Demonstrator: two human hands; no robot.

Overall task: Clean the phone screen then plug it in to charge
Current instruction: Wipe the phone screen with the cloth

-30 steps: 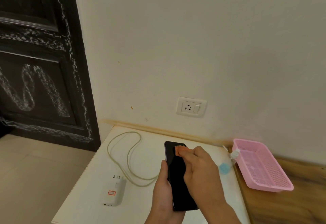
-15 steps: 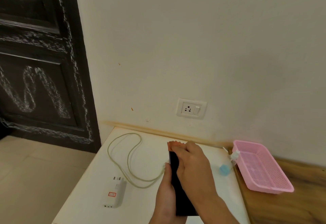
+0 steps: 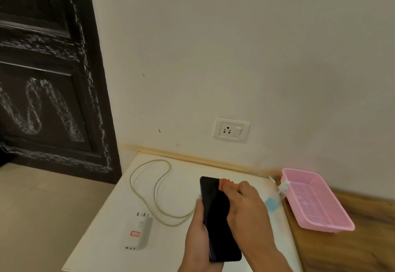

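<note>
Left hand (image 3: 197,232) gripping dark phone (image 3: 218,218), right hand (image 3: 245,207) pressing orange cloth (image 3: 227,183) on screen top, charger (image 3: 139,232) on worktop (image 3: 102,237).

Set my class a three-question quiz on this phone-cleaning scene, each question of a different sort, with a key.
1. True or false: the charger lies on the table, its prongs bare.
2. The right hand presses the orange cloth on the phone; the left hand: A. grips the phone B. hangs idle C. rests flat on the table.
3. Fill in: the pink basket lies to the phone's ____.
Key: 1 true; 2 A; 3 right.
</note>
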